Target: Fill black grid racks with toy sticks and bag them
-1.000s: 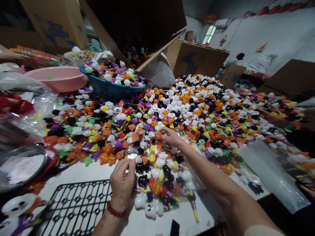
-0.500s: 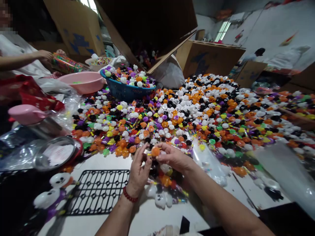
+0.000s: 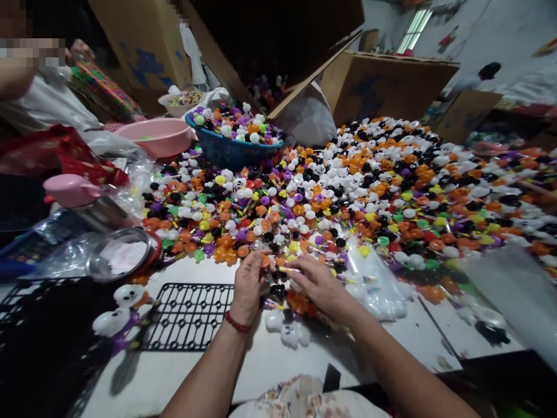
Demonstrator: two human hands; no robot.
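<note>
My left hand, with a red bead bracelet at the wrist, pinches a small orange piece at the near edge of the pile. To its right, my right hand has its fingers on a thin, light-coloured tube that points toward the orange piece. Whether the two pieces touch is too small to tell. Below and between my hands lie a black piece and white ghost-faced pieces. A black grid tray is left of my left wrist.
A large pile of colourful pieces covers the table. Behind are a blue basket, a pink basin and cardboard boxes. At left stand a metal bowl and pink-lidded flask. Another person's hand holds a filled bag.
The view has shifted. The orange piece, earlier between both hands, is now at my left fingertips, and a thin tube shows at my right fingers. The other person's hand has risen with the bag.
</note>
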